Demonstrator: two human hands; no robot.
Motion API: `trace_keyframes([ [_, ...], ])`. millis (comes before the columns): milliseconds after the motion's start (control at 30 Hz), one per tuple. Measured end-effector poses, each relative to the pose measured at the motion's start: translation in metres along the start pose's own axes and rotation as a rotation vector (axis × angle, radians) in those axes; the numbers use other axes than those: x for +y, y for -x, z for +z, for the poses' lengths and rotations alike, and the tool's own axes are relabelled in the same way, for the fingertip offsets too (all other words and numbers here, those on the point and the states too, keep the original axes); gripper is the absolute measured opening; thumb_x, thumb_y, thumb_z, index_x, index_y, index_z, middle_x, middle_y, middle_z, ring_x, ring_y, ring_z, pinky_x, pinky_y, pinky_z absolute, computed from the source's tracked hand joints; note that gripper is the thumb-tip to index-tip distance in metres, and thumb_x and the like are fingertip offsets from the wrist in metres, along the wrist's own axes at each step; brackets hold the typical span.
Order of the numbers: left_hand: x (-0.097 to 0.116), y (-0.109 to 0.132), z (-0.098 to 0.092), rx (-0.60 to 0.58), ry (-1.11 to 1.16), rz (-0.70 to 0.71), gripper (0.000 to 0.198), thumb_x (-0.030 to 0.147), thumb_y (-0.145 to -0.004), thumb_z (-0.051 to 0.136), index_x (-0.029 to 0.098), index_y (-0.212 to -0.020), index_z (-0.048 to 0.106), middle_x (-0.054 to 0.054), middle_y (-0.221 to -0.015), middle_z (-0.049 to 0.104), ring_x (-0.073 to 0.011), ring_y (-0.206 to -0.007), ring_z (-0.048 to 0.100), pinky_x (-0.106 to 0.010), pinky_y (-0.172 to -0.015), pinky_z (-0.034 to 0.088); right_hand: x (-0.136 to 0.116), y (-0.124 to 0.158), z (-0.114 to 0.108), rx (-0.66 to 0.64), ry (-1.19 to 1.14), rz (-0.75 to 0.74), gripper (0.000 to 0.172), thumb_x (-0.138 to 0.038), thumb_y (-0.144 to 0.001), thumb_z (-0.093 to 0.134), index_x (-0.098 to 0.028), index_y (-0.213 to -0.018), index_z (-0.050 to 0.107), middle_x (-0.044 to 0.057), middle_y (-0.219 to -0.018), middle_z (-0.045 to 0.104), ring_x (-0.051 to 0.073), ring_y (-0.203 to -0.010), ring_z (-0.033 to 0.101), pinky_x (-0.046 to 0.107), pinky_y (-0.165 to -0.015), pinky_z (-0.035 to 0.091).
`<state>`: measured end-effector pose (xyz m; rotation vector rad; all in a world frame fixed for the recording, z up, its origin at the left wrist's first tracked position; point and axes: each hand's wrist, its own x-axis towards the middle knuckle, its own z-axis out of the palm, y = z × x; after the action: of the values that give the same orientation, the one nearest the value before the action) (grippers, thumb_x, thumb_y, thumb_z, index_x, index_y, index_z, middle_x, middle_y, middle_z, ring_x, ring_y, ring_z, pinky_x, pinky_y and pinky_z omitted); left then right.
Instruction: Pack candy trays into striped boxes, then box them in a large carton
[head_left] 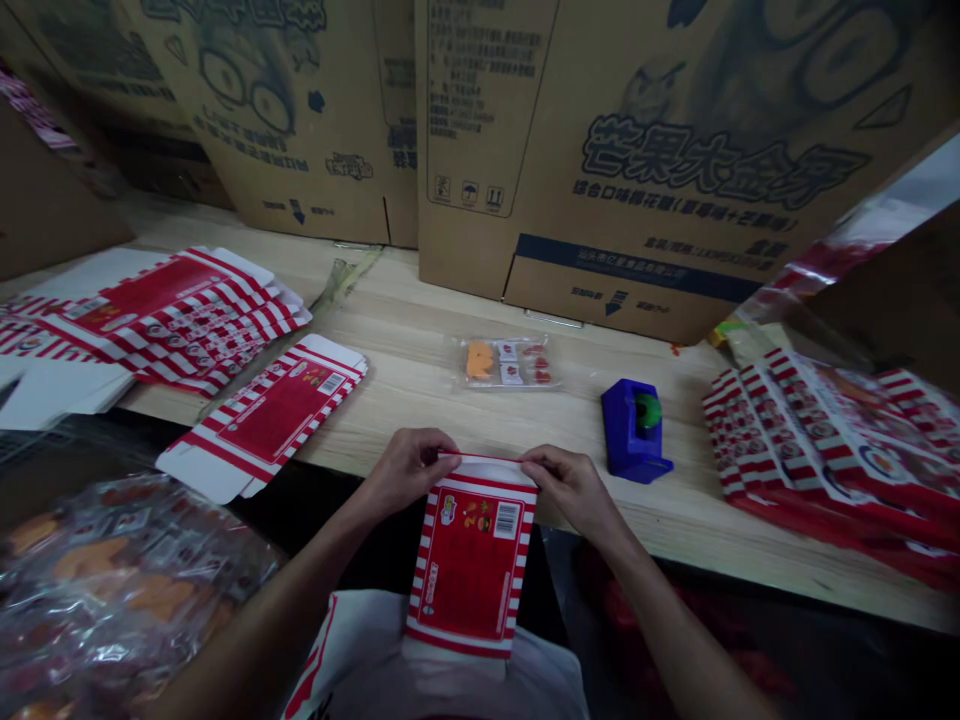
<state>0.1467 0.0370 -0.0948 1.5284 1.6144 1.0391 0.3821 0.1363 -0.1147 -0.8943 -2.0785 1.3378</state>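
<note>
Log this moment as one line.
left hand: pinches striped carton, upper edge, left end | right hand: pinches same edge, right end | table: sachet beyond carton; tape dispenser right of sachet

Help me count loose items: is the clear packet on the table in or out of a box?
Out: the clear packet lies directly on the tabletop, uncovered all round.

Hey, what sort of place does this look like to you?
Probably a packing station, perhaps in a small workshop: there are stacked red-and-white striped cardboard cartons, a heap of clear plastic packets and a blue tape dispenser with a green centre.
</note>
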Motion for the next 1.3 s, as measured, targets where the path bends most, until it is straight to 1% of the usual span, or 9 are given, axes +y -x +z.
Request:
trace_keyframes([
  [167, -0.005, -0.005, 0.004, -0.058, 0.222, -0.1, 0.015, 0.027, -0.072, 0.066, 0.014, -0.066, 0.066, 0.001, -0.055, 0.058, -0.0093, -0.05, 0.048, -0.02, -0.049, 0.034, -0.001, 0.001, 0.004, 0.001, -0.09, 0.073, 0.013, -0.031, -0.079, 0.066, -0.019, -0.075, 0.067, 0.001, -0.066, 0.067, 0.016, -0.061, 0.061, 0.025, -0.055, 0.046],
  [333, -0.011, -0.003, 0.003, -0.076, 0.276, -0.068, 0.019, 0.03, -0.074, 0.067, 0.013, -0.064, 0.067, -0.005, -0.068, 0.065, -0.0143, -0.064, 0.058, -0.024, -0.059, 0.045, -0.003, 0.005, 0.005, 0.021, -0.148, 0.088, 0.017, -0.031, -0.077, 0.067, -0.018, -0.067, 0.066, 0.002, -0.064, 0.066, 0.017, -0.06, 0.06, 0.026, -0.056, 0.047],
  [567, -0.031, 0.016, 0.012, -0.017, 0.29, -0.016, 0.016, 0.031, -0.078, 0.069, 0.016, -0.084, 0.072, -0.008, -0.089, 0.073, -0.0199, -0.085, 0.066, -0.03, -0.077, 0.05, 0.005, 0.024, 0.017, 0.069, -0.289, 0.063, 0.015, -0.035, -0.078, 0.072, -0.021, -0.084, 0.07, 0.006, -0.093, 0.072, 0.022, -0.083, 0.067, 0.031, -0.071, 0.054],
  [700, -0.035, 0.021, 0.023, 0.031, 0.322, -0.004, 0.016, 0.03, -0.081, 0.065, 0.015, -0.077, 0.07, -0.008, -0.088, 0.07, -0.0187, -0.082, 0.064, -0.028, -0.073, 0.05, 0.012, 0.036, 0.037, 0.172, -0.258, 0.016, 0.012, -0.032, -0.085, 0.064, -0.022, -0.08, 0.069, 0.008, -0.101, 0.071, 0.022, -0.094, 0.066, 0.033, -0.082, 0.053],
  [800, -0.034, 0.02, 0.029, 0.041, 0.329, 0.016, 0.017, 0.032, -0.083, 0.063, 0.017, -0.081, 0.07, -0.005, -0.082, 0.063, -0.0166, -0.077, 0.06, -0.026, -0.067, 0.048, 0.014, 0.043, 0.038, 0.163, -0.218, -0.021, 0.014, -0.029, -0.086, 0.064, -0.024, -0.098, 0.069, 0.008, -0.111, 0.069, 0.022, -0.102, 0.064, 0.035, -0.088, 0.052],
  [900, -0.036, 0.015, 0.033, 0.054, 0.377, 0.011, 0.017, 0.034, -0.081, 0.066, 0.02, -0.086, 0.073, -0.003, -0.079, 0.057, -0.0155, -0.074, 0.058, -0.024, -0.063, 0.048, 0.02, 0.045, 0.01, 0.347, -0.037, -0.089, 0.028, -0.03, -0.084, 0.066, -0.025, -0.111, 0.066, 0.01, -0.122, 0.062, 0.023, -0.111, 0.059, 0.035, -0.087, 0.052],
  [1033, -0.038, 0.01, 0.04, 0.029, 0.421, -0.049, 0.018, 0.035, -0.078, 0.07, 0.02, -0.087, 0.074, -0.005, -0.083, 0.062, -0.0176, -0.078, 0.061, -0.026, -0.066, 0.05, 0.04, 0.044, -0.06, 0.971, 0.211, 0.002, 0.023, -0.037, -0.082, 0.064, -0.02, -0.096, 0.069, 0.01, -0.105, 0.06, 0.019, -0.083, 0.058, 0.029, -0.064, 0.05],
  [1167, -0.035, 0.008, 0.045, 0.074, 0.416, -0.056, 0.019, 0.036, -0.077, 0.071, 0.019, -0.085, 0.074, -0.006, -0.087, 0.067, -0.0203, -0.083, 0.063, -0.027, -0.069, 0.052, 0.066, 0.035, -0.1, 0.992, 0.13, 0.149, 0.025, -0.042, -0.064, 0.075, -0.018, -0.066, 0.069, 0.004, -0.073, 0.061, 0.017, -0.067, 0.053, 0.028, -0.057, 0.044],
  [1300, -0.031, 0.004, 0.039, 0.159, 0.413, -0.058, 0.023, 0.039, -0.075, 0.072, 0.019, -0.084, 0.074, -0.006, -0.088, 0.068, -0.0209, -0.083, 0.064, -0.026, -0.066, 0.052, 0.082, 0.025, -0.095, 1.057, -0.003, 0.149, 0.027, -0.044, -0.064, 0.073, -0.017, -0.064, 0.068, 0.002, -0.065, 0.059, 0.017, -0.065, 0.053, 0.027, -0.056, 0.045],
])
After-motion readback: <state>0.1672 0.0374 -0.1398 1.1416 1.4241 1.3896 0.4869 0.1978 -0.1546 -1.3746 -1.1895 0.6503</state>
